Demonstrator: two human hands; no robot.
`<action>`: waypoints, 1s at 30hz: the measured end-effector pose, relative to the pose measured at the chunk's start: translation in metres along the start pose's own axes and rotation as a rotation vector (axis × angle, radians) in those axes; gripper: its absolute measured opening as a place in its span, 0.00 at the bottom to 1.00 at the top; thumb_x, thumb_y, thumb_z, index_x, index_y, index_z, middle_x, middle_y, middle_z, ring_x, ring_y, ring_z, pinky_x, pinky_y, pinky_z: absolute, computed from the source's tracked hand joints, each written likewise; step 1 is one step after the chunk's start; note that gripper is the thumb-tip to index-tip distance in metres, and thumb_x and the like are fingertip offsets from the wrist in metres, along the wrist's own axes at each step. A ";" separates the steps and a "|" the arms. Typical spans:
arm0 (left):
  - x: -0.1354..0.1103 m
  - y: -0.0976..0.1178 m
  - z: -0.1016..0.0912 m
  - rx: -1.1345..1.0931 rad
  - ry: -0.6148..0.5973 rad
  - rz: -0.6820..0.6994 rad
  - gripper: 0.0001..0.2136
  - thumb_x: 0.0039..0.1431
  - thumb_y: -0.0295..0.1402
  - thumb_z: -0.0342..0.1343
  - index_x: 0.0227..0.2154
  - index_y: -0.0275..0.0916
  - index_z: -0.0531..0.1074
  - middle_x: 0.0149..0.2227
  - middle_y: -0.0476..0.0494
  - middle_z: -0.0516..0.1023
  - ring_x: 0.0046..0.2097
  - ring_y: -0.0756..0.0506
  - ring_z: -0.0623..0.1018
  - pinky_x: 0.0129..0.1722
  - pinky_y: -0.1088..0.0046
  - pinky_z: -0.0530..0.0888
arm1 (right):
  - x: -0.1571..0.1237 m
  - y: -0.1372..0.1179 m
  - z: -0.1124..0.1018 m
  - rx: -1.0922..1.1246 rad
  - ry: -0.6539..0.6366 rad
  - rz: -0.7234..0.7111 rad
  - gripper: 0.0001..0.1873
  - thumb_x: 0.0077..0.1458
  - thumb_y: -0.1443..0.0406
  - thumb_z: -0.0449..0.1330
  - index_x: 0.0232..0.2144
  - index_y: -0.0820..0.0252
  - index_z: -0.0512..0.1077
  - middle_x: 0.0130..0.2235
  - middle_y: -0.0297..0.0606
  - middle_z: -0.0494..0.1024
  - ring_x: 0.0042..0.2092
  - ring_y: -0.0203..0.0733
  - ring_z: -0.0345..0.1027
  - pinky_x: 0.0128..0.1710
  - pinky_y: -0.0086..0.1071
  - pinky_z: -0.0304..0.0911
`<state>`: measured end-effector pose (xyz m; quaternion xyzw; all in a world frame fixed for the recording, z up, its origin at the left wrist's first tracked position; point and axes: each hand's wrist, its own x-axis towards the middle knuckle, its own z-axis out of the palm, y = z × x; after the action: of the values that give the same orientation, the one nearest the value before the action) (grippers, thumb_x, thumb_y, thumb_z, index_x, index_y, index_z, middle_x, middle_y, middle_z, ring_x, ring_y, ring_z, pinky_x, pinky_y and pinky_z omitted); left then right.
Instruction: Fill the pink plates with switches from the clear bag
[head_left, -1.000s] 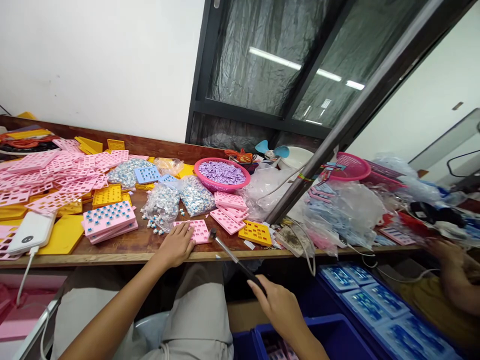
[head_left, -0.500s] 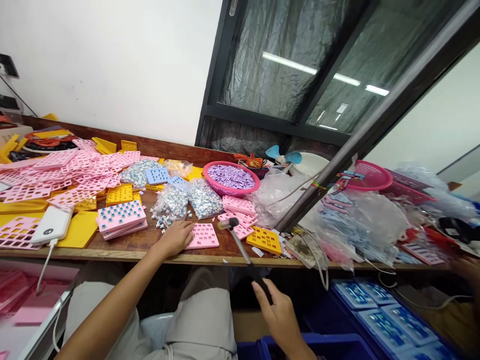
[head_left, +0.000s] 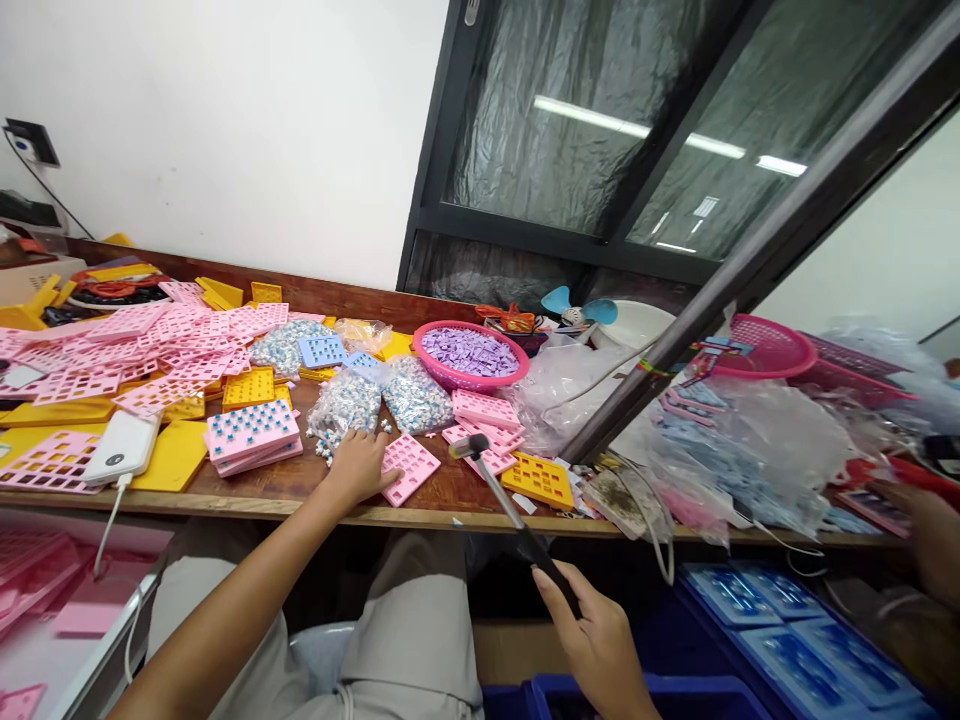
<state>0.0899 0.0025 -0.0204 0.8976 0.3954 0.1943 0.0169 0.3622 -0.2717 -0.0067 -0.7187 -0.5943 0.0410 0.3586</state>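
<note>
My left hand (head_left: 361,468) lies at the left corner of a pink plate with square holes (head_left: 409,468), its thumb touching the plate. Its fingers reach forward beside an opened clear bag of small white and blue pieces (head_left: 345,400); the fingertips are partly hidden. Low on the right, my right hand (head_left: 600,635) is wrapped around the black grip of a small hammer (head_left: 510,505). The hammer's metal shaft slants up to the left, and its head is over the pink plates right of the holed one.
Pink stacked plates with blue pieces (head_left: 253,430) and a white power bank (head_left: 124,447) stand left. Behind are a pink basket of purple pieces (head_left: 471,355) and another bag (head_left: 416,395). A yellow plate (head_left: 538,480) and slanted metal post (head_left: 645,370) are right. Another person's hand (head_left: 934,530) shows far right.
The pink holed plate has turned so that it lies at an angle. My left hand has shifted toward the bag of pieces. My right hand keeps the hammer, its head near the same spot.
</note>
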 end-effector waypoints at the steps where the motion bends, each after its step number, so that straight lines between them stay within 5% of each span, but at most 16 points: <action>1: 0.006 0.003 -0.001 0.003 0.009 0.004 0.29 0.65 0.55 0.47 0.53 0.34 0.71 0.46 0.27 0.78 0.53 0.28 0.72 0.56 0.46 0.63 | 0.000 -0.001 0.000 0.031 0.026 0.002 0.22 0.66 0.48 0.53 0.43 0.56 0.78 0.41 0.44 0.84 0.41 0.49 0.80 0.40 0.32 0.74; 4: 0.029 0.010 0.000 -0.026 -0.004 0.120 0.23 0.69 0.49 0.46 0.54 0.37 0.71 0.51 0.29 0.76 0.55 0.32 0.72 0.58 0.51 0.63 | -0.001 -0.005 0.008 0.070 0.038 -0.032 0.24 0.66 0.48 0.52 0.40 0.58 0.78 0.40 0.45 0.84 0.41 0.48 0.80 0.41 0.32 0.74; 8: 0.050 0.014 0.008 -0.088 -0.080 0.364 0.17 0.70 0.44 0.48 0.55 0.45 0.72 0.55 0.42 0.75 0.56 0.43 0.73 0.58 0.67 0.66 | -0.005 -0.006 0.023 -0.084 -0.177 -0.115 0.22 0.67 0.49 0.51 0.39 0.55 0.78 0.35 0.41 0.84 0.35 0.48 0.80 0.34 0.32 0.73; 11: 0.053 0.013 0.016 -0.098 -0.104 0.429 0.18 0.70 0.44 0.48 0.56 0.46 0.72 0.56 0.43 0.76 0.56 0.43 0.73 0.57 0.69 0.66 | -0.008 -0.004 0.025 -0.125 -0.205 -0.156 0.20 0.68 0.51 0.51 0.41 0.54 0.78 0.37 0.40 0.84 0.36 0.46 0.80 0.35 0.30 0.72; 16: 0.060 0.010 0.025 -0.042 -0.096 0.363 0.20 0.70 0.48 0.46 0.57 0.48 0.73 0.52 0.40 0.77 0.54 0.39 0.73 0.55 0.62 0.65 | -0.004 0.000 0.019 -0.196 -0.188 -0.147 0.21 0.67 0.49 0.51 0.39 0.54 0.78 0.32 0.41 0.84 0.32 0.48 0.80 0.32 0.32 0.72; 23: 0.068 0.009 0.030 0.060 -0.027 0.187 0.21 0.70 0.48 0.45 0.51 0.42 0.77 0.44 0.34 0.77 0.50 0.36 0.72 0.53 0.57 0.61 | 0.003 0.003 0.009 -0.028 -0.023 -0.084 0.20 0.68 0.51 0.52 0.44 0.56 0.77 0.42 0.43 0.84 0.40 0.46 0.80 0.40 0.30 0.74; 30: 0.062 0.010 0.039 0.034 -0.015 0.194 0.20 0.72 0.43 0.42 0.57 0.46 0.73 0.48 0.36 0.75 0.51 0.38 0.71 0.52 0.60 0.62 | -0.003 0.008 0.028 -0.177 -0.140 -0.109 0.20 0.68 0.50 0.51 0.43 0.54 0.78 0.33 0.39 0.84 0.32 0.45 0.80 0.29 0.28 0.71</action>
<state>0.1492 0.0449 -0.0341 0.9332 0.3099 0.1814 -0.0141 0.3544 -0.2617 -0.0326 -0.7096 -0.6574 0.0187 0.2530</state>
